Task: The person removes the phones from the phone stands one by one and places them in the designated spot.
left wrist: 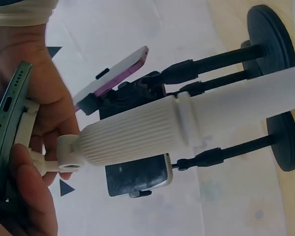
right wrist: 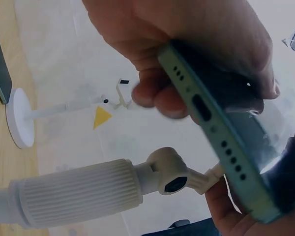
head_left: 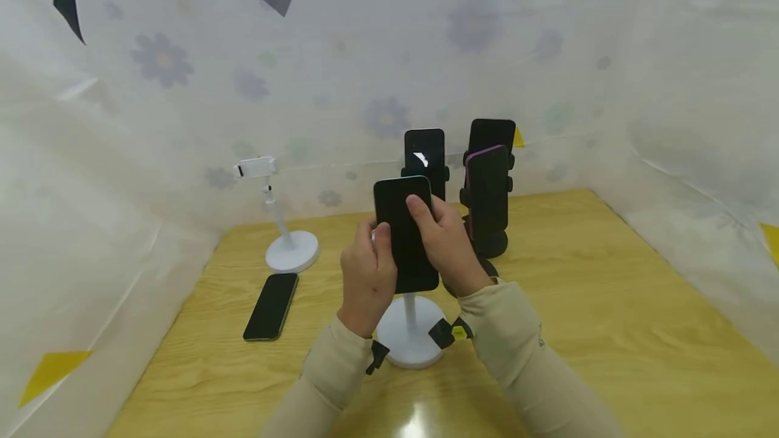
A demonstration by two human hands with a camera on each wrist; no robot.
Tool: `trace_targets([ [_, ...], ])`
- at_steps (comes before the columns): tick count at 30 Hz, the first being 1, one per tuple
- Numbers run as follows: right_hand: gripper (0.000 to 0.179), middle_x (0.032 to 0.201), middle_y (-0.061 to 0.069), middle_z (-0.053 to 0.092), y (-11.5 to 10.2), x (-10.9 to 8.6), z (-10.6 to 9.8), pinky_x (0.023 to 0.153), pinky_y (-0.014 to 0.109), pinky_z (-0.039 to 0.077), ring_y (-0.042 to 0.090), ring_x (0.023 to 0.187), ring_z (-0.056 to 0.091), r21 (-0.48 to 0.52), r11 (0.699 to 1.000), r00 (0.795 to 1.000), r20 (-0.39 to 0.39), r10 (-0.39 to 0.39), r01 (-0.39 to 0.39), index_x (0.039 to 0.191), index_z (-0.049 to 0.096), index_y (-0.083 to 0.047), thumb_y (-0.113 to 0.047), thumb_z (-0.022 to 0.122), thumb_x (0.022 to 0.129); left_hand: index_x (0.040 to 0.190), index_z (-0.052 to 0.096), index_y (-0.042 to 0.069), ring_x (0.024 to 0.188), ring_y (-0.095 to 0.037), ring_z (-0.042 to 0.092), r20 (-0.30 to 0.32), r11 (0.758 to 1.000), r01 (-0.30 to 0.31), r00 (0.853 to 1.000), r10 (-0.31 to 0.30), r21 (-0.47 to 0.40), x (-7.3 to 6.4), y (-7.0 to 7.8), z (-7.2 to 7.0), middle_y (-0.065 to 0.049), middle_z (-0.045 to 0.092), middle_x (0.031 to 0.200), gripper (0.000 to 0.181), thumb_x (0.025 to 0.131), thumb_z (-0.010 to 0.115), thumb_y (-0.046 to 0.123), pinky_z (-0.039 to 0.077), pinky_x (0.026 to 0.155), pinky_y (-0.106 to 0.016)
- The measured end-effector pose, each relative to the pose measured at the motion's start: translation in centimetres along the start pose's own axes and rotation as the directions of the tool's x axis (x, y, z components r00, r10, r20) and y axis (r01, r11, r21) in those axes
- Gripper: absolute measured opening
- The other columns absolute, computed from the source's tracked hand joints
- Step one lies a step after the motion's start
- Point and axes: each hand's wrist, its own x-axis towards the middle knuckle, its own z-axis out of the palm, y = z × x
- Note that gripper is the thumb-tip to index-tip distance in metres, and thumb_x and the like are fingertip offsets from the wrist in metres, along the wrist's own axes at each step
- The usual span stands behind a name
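Observation:
A smartphone [head_left: 404, 249] with a dark screen and a greenish frame is upright at the head of a white phone stand [head_left: 402, 350]. My left hand [head_left: 368, 276] grips its left edge, thumb on the front; in the left wrist view, fingers curl behind around the stand's white clamp [left wrist: 27, 123]. My right hand [head_left: 452, 245] holds the upper right edge, its thumb lying over the screen. The right wrist view shows the phone's bottom edge [right wrist: 214, 130] with port and speaker holes. Below it is the stand's ribbed neck [right wrist: 81, 191] and pivot joint.
A second white stand [head_left: 292, 252], its holder without a phone, stands at the back left. Another phone [head_left: 272, 306] lies flat before it. Behind my hands, black stands [head_left: 491, 245] carry three phones, one purple-edged [head_left: 489, 195]. White sheeting [head_left: 341, 73] surrounds the wooden table [head_left: 608, 330].

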Motion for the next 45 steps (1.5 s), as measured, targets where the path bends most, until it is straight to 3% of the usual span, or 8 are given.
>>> trace_targets([
  [7,0.037,0.095,0.009,0.068,-0.1,0.3,0.2,0.071,0.030,0.057,0.013,0.077,0.067,0.029,0.999,0.999,-0.046,0.022,-0.021,0.115,0.060,-0.002,-0.034,0.046,0.106,0.108,0.059,0.001,0.055,-0.017,0.056,-0.010,0.997,-0.021,1.000,0.022,0.078,0.4,0.6,-0.4,-0.008,0.058,0.067,0.038,0.108,0.039,0.034,0.045,0.049,-0.024],
  [19,0.034,0.107,0.008,0.067,1.1,-0.1,0.0,0.077,0.030,0.058,0.010,0.086,0.068,0.096,0.995,0.997,-0.079,-0.026,0.034,0.125,0.057,-0.006,-0.033,0.049,0.105,0.105,0.065,-0.003,0.066,-0.023,0.068,-0.021,0.962,-0.144,0.988,0.153,0.232,0.1,0.8,-0.3,-0.013,0.068,0.076,0.034,0.107,0.043,0.024,0.057,0.058,-0.032],
  [23,0.036,0.117,0.016,0.064,1.8,-0.5,-0.3,0.080,0.029,0.059,0.009,0.091,0.068,0.056,0.992,0.992,-0.065,-0.110,0.113,0.132,0.053,-0.008,-0.032,0.046,0.106,0.106,0.064,-0.003,0.066,-0.021,0.068,-0.022,0.970,-0.130,0.990,0.137,0.205,0.1,0.7,0.0,-0.012,0.068,0.076,0.035,0.107,0.042,0.024,0.057,0.058,-0.030],
  [26,0.050,0.135,0.018,0.056,2.3,-0.7,-0.6,0.102,0.033,0.052,0.016,0.120,0.060,0.054,0.990,0.991,-0.050,-0.125,0.128,0.143,0.044,-0.004,-0.039,0.038,0.107,0.110,0.062,-0.002,0.067,-0.021,0.070,-0.024,0.980,-0.093,0.995,0.099,0.175,-0.1,0.7,0.1,-0.013,0.068,0.079,0.037,0.108,0.040,0.026,0.058,0.058,-0.029],
  [30,0.056,0.137,0.009,0.054,2.7,-1.2,-0.4,0.110,0.034,0.044,0.022,0.128,0.051,0.063,0.985,0.984,-0.074,-0.159,0.164,0.145,0.038,-0.004,-0.045,0.031,0.107,0.119,0.058,-0.002,0.051,-0.014,0.058,-0.032,0.991,-0.019,0.999,0.024,0.131,-0.4,0.9,0.2,-0.009,0.060,0.066,0.037,0.108,0.039,0.029,0.049,0.047,-0.022],
  [36,0.043,0.111,-0.009,0.061,3.2,-1.3,-0.4,0.084,0.022,0.055,0.009,0.101,0.061,0.086,0.962,0.964,-0.086,-0.252,0.260,0.133,0.048,-0.002,-0.035,0.041,0.107,0.125,0.052,0.002,0.046,-0.011,0.051,-0.039,1.000,0.023,0.999,-0.022,0.016,-0.6,1.1,0.6,-0.008,0.055,0.061,0.035,0.107,0.041,0.030,0.045,0.045,-0.017],
  [42,0.039,0.119,0.007,0.063,2.5,-0.9,-0.6,0.085,0.024,0.056,0.013,0.107,0.059,-0.016,0.977,0.976,-0.043,-0.213,0.212,0.130,0.052,-0.003,-0.013,0.065,0.095,0.122,0.052,0.001,0.077,-0.022,0.073,-0.102,1.000,-0.011,0.995,0.009,-0.022,-0.9,1.2,1.2,-0.016,0.071,0.098,0.032,0.108,0.040,0.027,0.061,0.064,-0.028],
  [45,0.043,0.123,0.014,0.062,2.1,-0.8,-0.6,0.084,0.025,0.057,0.017,0.108,0.059,-0.057,0.981,0.982,-0.017,-0.187,0.186,0.131,0.052,-0.005,-0.012,0.069,0.092,0.116,0.055,-0.001,0.077,-0.024,0.073,-0.117,1.000,-0.014,0.993,0.015,0.005,-0.9,1.1,1.2,-0.017,0.070,0.094,0.032,0.108,0.039,0.025,0.061,0.064,-0.030],
])
